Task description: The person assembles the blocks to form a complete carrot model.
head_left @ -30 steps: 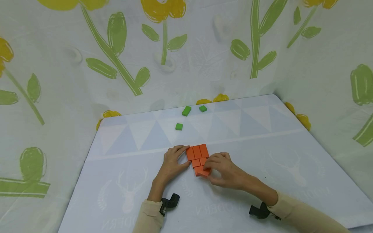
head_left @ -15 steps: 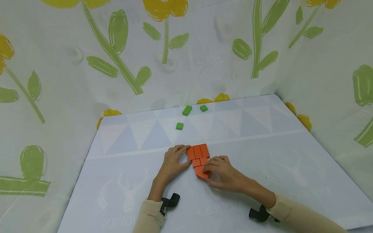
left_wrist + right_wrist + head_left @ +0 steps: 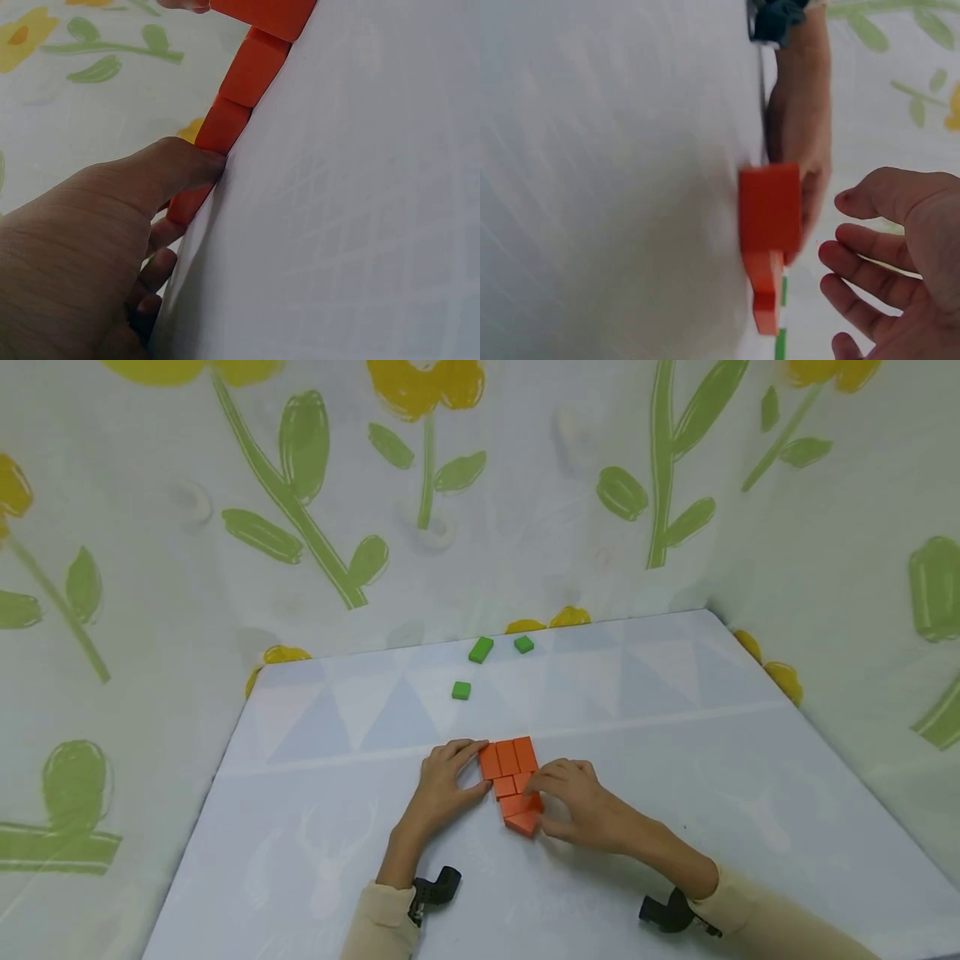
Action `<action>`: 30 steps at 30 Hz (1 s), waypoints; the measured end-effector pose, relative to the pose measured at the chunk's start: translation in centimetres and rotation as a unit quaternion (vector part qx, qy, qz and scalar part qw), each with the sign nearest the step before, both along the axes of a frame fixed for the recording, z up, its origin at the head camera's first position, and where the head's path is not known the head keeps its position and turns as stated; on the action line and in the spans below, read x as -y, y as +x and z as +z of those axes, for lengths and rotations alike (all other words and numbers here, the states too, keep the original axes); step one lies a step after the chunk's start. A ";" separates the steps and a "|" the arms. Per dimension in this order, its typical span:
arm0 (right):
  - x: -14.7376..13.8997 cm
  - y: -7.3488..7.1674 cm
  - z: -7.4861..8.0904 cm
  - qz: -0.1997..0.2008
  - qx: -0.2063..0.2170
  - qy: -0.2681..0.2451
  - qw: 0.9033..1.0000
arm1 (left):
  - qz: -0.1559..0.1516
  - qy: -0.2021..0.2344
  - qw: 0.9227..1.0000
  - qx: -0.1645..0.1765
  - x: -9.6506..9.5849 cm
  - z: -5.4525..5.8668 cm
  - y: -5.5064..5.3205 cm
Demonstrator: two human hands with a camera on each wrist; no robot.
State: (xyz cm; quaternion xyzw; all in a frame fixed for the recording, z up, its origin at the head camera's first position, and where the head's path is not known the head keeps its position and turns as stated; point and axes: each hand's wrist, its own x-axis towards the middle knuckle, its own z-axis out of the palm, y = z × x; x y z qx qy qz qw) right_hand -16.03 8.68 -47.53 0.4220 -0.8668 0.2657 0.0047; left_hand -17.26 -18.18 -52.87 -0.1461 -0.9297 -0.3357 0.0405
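Note:
A flat arrangement of orange blocks [image 3: 507,758] lies on the table in the head view. A far row of upright oblongs leads to two small blocks, then a crosswise one. At the near end lies an angled orange block [image 3: 522,823]. My left hand [image 3: 441,789] holds the far left block [image 3: 187,202], thumb at its near end and fingers at its far side. Just right of the near blocks hovers my right hand [image 3: 581,802], fingers loosely bent. In the right wrist view its fingers stand apart from the orange block [image 3: 769,206], with nothing between them.
Three green blocks lie farther back: an oblong green block [image 3: 481,649], a small green block [image 3: 523,644] and another small green block [image 3: 461,691]. A floral cloth [image 3: 510,560] rises behind the pale patterned table [image 3: 315,827]. Each wrist carries a black camera.
My right hand has set the near orange block down below the crosswise one, turned it slightly, and let go. The left hand has stayed at the far left block.

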 end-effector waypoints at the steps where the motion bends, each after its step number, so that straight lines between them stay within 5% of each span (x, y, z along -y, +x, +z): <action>1: 0.0 -0.5 0.3 -0.005 0.000 -0.002 1.000 | 0.000 0.004 1.000 0.000 0.0 0.1 0.0; 8: 0.4 -5.0 1.5 -0.036 -0.028 -0.010 0.999 | 0.002 0.003 1.000 0.007 0.1 0.1 -0.2; 15: 2.4 -11.7 1.9 -0.068 -0.037 0.001 0.997 | 0.002 0.012 1.000 0.002 -0.2 -0.1 0.0; 23: 5.7 -20.3 2.1 -0.112 -0.051 0.078 0.989 | -0.004 -0.001 1.000 -0.005 -0.2 -0.3 0.0; 30: 8.2 -24.8 1.6 -0.104 -0.044 0.146 0.983 | 0.002 0.001 1.000 -0.003 -0.1 -0.2 0.0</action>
